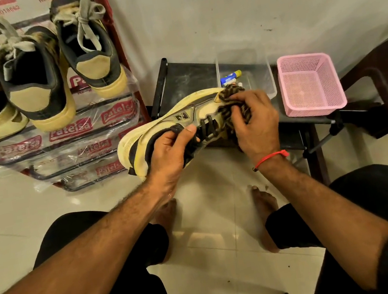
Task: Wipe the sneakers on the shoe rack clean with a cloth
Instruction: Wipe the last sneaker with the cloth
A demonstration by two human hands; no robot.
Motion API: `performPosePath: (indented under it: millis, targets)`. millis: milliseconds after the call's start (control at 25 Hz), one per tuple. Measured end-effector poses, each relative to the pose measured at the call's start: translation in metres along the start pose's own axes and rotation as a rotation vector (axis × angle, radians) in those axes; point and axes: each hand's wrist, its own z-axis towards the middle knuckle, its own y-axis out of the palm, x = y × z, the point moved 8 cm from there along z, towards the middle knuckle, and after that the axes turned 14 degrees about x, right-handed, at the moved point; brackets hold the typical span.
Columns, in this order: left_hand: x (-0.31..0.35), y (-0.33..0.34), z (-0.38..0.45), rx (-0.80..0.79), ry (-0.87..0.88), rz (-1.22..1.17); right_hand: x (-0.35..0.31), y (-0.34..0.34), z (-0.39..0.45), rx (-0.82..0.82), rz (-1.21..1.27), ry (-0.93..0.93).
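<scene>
Presently the left hand (172,148) grips the sneaker (171,130) at its collar, thumb along the upper edge and fingers curled under, holding it in the air above the floor, in front of the person's knees. The right hand (253,120) is closed round a bunched, dark patterned cloth (230,93) and presses it against the toe end, just past the laces.

By judgement, the sneaker is light and fairly stiff through the sole, while the upper yields under pressure; the collar and heel give the firmest hold, and the sole edge is a sound alternative. The toe needs bracing from behind, or the shoe will pivot in the hand. The cloth is soft and limp and works best wadded in the palm, as held.

Three more shoes (38,78) stand on the top of the rack (77,139) to the left, well apart from the hands. A pink basket (311,84) and a clear tub (260,75) sit on a dark table (186,78) behind the sneaker.
</scene>
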Motion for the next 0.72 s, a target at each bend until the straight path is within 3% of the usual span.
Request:
performPosePath:
  millis: [120,200,360,560,720]
  targets:
    - [0.003,0.000,-0.004,-0.035,0.105,0.085,-0.050,0.018,-0.032,-0.176,0.080,-0.201]
    - [0.006,-0.001,-0.007,-0.057,0.202,0.175,-0.044,0.021,-0.027,-0.221,0.016,-0.264]
    - [0.010,0.004,-0.010,-0.089,0.401,0.436,0.014,0.005,0.010,-0.115,-0.138,-0.027]
    - [0.013,0.003,-0.008,-0.069,0.344,0.322,-0.048,0.018,-0.028,-0.229,0.115,-0.244]
    - [0.015,-0.007,-0.003,-0.020,0.284,0.263,0.012,0.010,0.004,-0.127,-0.065,-0.061]
